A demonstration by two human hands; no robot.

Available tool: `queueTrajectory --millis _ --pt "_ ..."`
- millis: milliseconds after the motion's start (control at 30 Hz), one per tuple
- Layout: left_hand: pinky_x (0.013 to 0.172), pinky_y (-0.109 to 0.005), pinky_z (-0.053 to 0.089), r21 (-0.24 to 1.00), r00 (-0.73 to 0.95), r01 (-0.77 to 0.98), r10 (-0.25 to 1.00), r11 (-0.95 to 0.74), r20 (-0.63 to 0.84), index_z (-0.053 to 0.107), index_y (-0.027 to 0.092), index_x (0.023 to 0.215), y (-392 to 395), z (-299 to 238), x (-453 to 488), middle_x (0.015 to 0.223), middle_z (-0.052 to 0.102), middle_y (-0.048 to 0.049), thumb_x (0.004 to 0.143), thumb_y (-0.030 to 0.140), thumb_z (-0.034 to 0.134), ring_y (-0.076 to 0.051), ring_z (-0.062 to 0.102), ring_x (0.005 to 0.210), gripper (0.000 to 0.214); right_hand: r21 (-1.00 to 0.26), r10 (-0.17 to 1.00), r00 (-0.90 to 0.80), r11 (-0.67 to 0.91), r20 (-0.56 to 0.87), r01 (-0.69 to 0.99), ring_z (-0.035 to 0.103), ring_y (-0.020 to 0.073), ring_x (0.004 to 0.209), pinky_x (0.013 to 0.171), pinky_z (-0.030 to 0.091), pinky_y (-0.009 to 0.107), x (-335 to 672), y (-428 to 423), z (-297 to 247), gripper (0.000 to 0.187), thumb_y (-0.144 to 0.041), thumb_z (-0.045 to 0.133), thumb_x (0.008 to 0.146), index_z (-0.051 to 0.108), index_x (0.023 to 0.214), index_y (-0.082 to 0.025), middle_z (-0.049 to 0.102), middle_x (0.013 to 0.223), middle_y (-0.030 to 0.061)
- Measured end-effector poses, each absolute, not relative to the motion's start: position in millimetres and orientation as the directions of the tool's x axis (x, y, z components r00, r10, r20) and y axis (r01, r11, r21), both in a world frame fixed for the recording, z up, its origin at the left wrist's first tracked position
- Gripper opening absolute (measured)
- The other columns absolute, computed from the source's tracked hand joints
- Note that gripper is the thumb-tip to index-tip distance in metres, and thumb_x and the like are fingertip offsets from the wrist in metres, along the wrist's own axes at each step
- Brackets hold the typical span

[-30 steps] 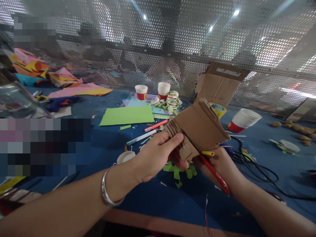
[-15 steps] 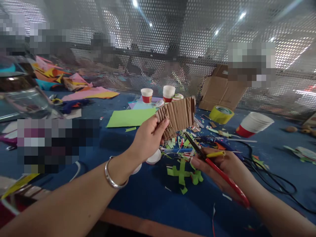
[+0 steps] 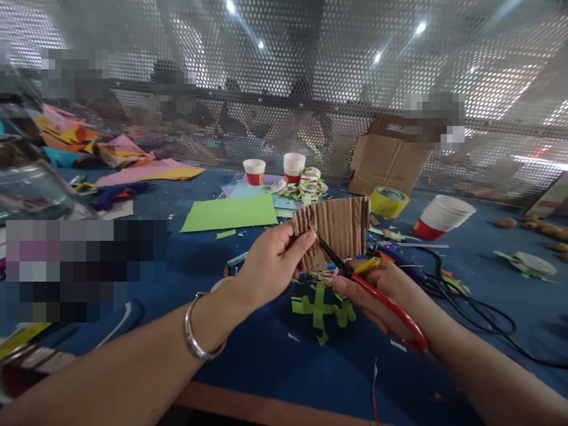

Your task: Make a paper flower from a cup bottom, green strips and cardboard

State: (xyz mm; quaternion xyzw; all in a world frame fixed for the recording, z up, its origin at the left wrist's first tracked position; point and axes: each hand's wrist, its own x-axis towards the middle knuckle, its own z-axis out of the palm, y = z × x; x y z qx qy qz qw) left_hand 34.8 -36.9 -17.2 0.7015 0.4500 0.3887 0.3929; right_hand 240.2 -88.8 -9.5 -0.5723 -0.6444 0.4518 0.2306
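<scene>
Pinched by its left end, a piece of corrugated cardboard (image 3: 344, 225) is held up above the table by my left hand (image 3: 275, 254). My right hand (image 3: 381, 290) grips scissors (image 3: 393, 307) with red and yellow handles and dark blades. The blades lie against the lower part of the cardboard, their tips close to my left thumb; I cannot tell how far apart they are. Beneath, green paper strips (image 3: 318, 310) lie crossed on the blue table (image 3: 248, 361).
Green paper (image 3: 231, 213) lies behind my left hand, near paper cups (image 3: 254, 173) and small green-and-white paper pieces (image 3: 310, 183). To the right are yellow tape (image 3: 389, 202), stacked cups (image 3: 444, 216), a black cable (image 3: 479, 307) and an opened cardboard box (image 3: 388, 160). A clear jar (image 3: 33, 186) stands left.
The scissors' blades have come up against the cardboard, where they were apart from it below. The cardboard has shifted right and down in view, and the camera has turned slightly.
</scene>
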Motion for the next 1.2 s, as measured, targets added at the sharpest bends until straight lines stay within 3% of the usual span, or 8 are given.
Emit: queueTrajectory --millis 200,333,433,567,700,900,1000,1200 --pt "0.042 -0.021 0.040 0.949 0.295 0.218 0.942 -0.228 0.159 0.060 0.019 0.083 -43.0 -16.3 37.8 0.060 0.055 0.0040 0.097 0.049 0.054 -0.008 0.051 0.043 0.033 -0.886 0.948 -0.263 -0.039 -0.179 0.462 0.032 0.0077 0.031 0.033 0.022 0.020 235.7 -89.5 -8.6 0.042 -0.061 0.066 0.085 0.065 0.084 -0.019 0.040 0.038 -0.0085" --pt "0.042 -0.020 0.038 0.999 0.325 0.045 0.946 -0.021 0.006 0.054 0.018 0.074 -47.3 -18.4 44.2 0.058 0.054 0.0040 0.096 0.045 0.058 -0.007 0.049 0.043 0.035 -0.908 0.948 -0.271 -0.037 -0.164 0.418 0.031 0.0071 0.031 0.032 0.022 0.019 233.6 -90.4 -8.6 0.045 -0.063 0.066 0.085 0.068 0.096 -0.020 0.041 0.040 -0.0097" --pt "0.042 -0.019 0.040 0.983 0.398 -0.097 0.911 0.156 -0.106 0.060 0.015 0.079 -50.5 -17.0 47.9 0.063 0.058 0.0022 0.095 0.040 0.060 -0.006 0.050 0.045 0.029 -0.921 0.944 -0.286 -0.043 -0.164 0.388 0.031 0.0061 0.031 0.032 0.024 0.017 233.4 -91.2 -7.9 0.041 -0.059 0.069 0.084 0.068 0.093 -0.020 0.042 0.040 -0.0099" --pt "0.042 -0.018 0.042 0.940 0.455 -0.216 0.879 0.264 -0.142 0.068 0.014 0.091 -51.8 -13.9 48.6 0.071 0.061 0.0004 0.095 0.035 0.061 -0.007 0.053 0.052 0.022 -0.921 0.944 -0.294 -0.025 -0.150 0.390 0.037 0.0063 0.033 0.035 0.028 0.017 233.9 -91.3 -6.3 0.041 -0.058 0.070 0.084 0.067 0.086 -0.018 0.046 0.040 -0.0080" --pt "0.042 -0.018 0.042 0.925 0.464 -0.272 0.879 0.264 -0.115 0.069 0.015 0.093 -49.4 -14.9 49.1 0.074 0.063 -0.0003 0.093 0.035 0.064 -0.008 0.056 0.054 0.021 -0.928 0.945 -0.294 -0.021 -0.140 0.372 0.036 0.0078 0.034 0.036 0.027 0.019 234.2 -90.2 -7.9 0.050 -0.067 0.066 0.083 0.068 0.090 -0.018 0.045 0.040 -0.0078" --pt "0.041 -0.019 0.039 0.963 0.413 -0.182 0.904 0.198 -0.107 0.064 0.015 0.078 -49.0 -21.5 53.5 0.062 0.057 0.0026 0.093 0.039 0.064 -0.006 0.049 0.042 0.028 -0.932 0.957 -0.276 0.015 -0.092 0.361 0.042 0.0098 0.035 0.038 0.031 0.023 231.6 -91.9 -12.1 0.062 -0.080 0.054 0.082 0.062 0.075 -0.020 0.044 0.038 -0.0055" --pt "0.042 -0.020 0.038 0.964 0.416 -0.180 0.903 0.197 -0.107 0.064 0.015 0.078 -50.5 -22.4 54.8 0.063 0.058 0.0021 0.092 0.040 0.064 -0.006 0.049 0.044 0.028 -0.934 0.958 -0.276 0.030 -0.074 0.355 0.042 0.0090 0.035 0.037 0.032 0.022 229.9 -93.6 -12.0 0.061 -0.079 0.054 0.084 0.056 0.068 -0.020 0.046 0.040 -0.0048" --pt "0.042 -0.020 0.037 0.964 0.429 -0.188 0.899 0.186 -0.090 0.062 0.015 0.074 -51.3 -19.0 54.0 0.061 0.057 0.0027 0.091 0.040 0.065 -0.006 0.048 0.044 0.031 -0.950 0.969 -0.245 0.046 -0.033 0.310 0.037 0.0069 0.033 0.036 0.026 0.020 228.6 -95.7 -12.0 0.048 -0.066 0.065 0.085 0.054 0.076 -0.020 0.044 0.042 -0.0087"
